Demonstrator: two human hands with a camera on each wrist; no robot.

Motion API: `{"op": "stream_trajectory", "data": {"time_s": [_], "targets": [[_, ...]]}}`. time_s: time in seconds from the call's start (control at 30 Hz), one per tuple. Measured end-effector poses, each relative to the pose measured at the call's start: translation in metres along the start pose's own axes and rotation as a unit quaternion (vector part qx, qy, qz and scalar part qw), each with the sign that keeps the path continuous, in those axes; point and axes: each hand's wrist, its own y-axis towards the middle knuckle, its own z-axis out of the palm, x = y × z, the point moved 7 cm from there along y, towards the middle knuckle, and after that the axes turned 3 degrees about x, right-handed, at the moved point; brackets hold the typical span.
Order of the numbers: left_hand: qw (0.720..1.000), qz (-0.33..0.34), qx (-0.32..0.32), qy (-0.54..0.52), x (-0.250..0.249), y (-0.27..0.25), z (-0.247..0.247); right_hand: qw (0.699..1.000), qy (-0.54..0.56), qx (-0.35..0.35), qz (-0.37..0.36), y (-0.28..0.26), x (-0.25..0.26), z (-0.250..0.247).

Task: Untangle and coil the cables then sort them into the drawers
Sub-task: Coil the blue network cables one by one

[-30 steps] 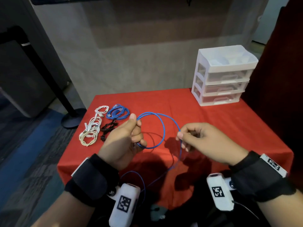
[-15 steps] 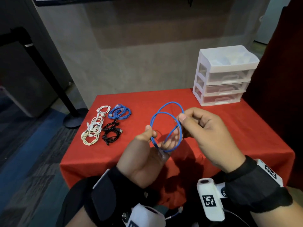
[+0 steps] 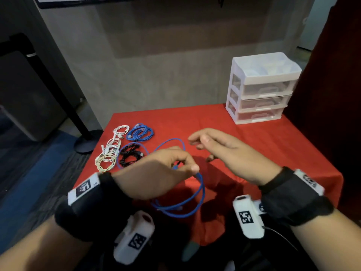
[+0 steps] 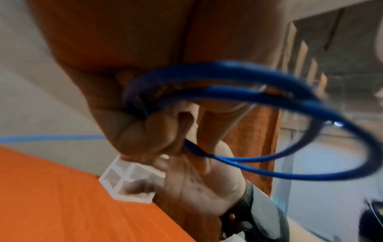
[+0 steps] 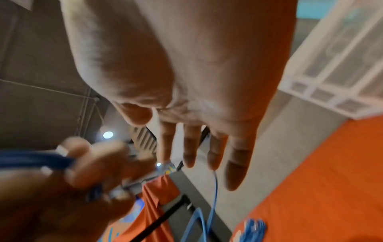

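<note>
My left hand point(image 3: 172, 169) pinches a blue cable point(image 3: 197, 200) above the near part of the red table point(image 3: 254, 145); coiled loops hang below the hand and a looser loop arcs away behind it. In the left wrist view the blue cable point(image 4: 269, 98) runs through my curled fingers point(image 4: 145, 135). My right hand point(image 3: 214, 145) hovers to the right with straight fingers point(image 5: 215, 150), holding nothing. The white three-drawer unit point(image 3: 261, 90) stands at the far right with its drawers closed.
At the table's left lie a coiled blue cable point(image 3: 139, 133), white cables point(image 3: 112, 147) and a black cable bundle point(image 3: 130, 155). A black stand base point(image 3: 88, 141) sits on the floor beyond the left edge. A dark red panel point(image 3: 336, 94) borders the right.
My right hand has let go of the blue cable and opened. My left hand has turned palm down, and the coil now hangs below it.
</note>
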Motion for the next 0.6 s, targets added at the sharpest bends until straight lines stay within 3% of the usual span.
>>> {"op": "stream_trajectory", "data": {"time_s": [0.1, 0.2, 0.3, 0.4, 0.6], "targets": [[0.989, 0.104, 0.075, 0.072, -0.024, -0.001, -0.002, 0.997, 0.016, 0.071, 0.031, 0.012, -0.003, 0.031], [0.983, 0.134, 0.060, 0.108, -0.027, -0.002, -0.012, 0.991, -0.107, 0.077, 0.038, 0.021, -0.003, 0.036], [0.984, 0.093, -0.027, 0.151, -0.003, -0.001, -0.033, 0.956, -0.286, 0.047, 0.033, 0.023, 0.001, 0.016], [0.978, 0.034, -0.093, 0.182, 0.030, 0.005, -0.048, 0.920, -0.390, 0.020, -0.005, 0.023, 0.009, 0.005], [0.975, -0.033, -0.139, 0.167, 0.067, 0.025, -0.058, 0.934, -0.351, -0.061, -0.035, 0.021, 0.011, -0.003]]}}
